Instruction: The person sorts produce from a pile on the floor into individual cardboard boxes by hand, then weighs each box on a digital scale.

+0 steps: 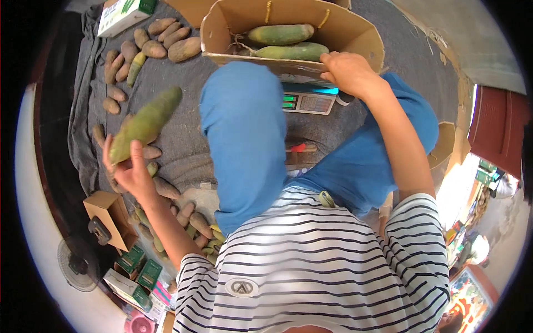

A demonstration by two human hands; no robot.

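Note:
My left hand (133,173) grips the lower end of a long green radish (150,123), raised on the left side and slightly blurred. My right hand (351,73) holds the near rim of an open cardboard box (355,34), its fingertips curled over the edge. Inside the box lie two green radishes, the farther one (282,34) and the nearer one (294,53), side by side. Thin stringy roots show at their left ends. The box rests on a digital scale (313,104) with a lit green display; my knees partly hide the scale.
Brown, earthy root vegetables (184,49) and a small green one (135,69) lie on the dark grey cloth (186,122). More root vegetables (200,223) are heaped beside my left arm. A small carton (111,219), a fan (78,265) and green-white boxes (132,288) stand at lower left.

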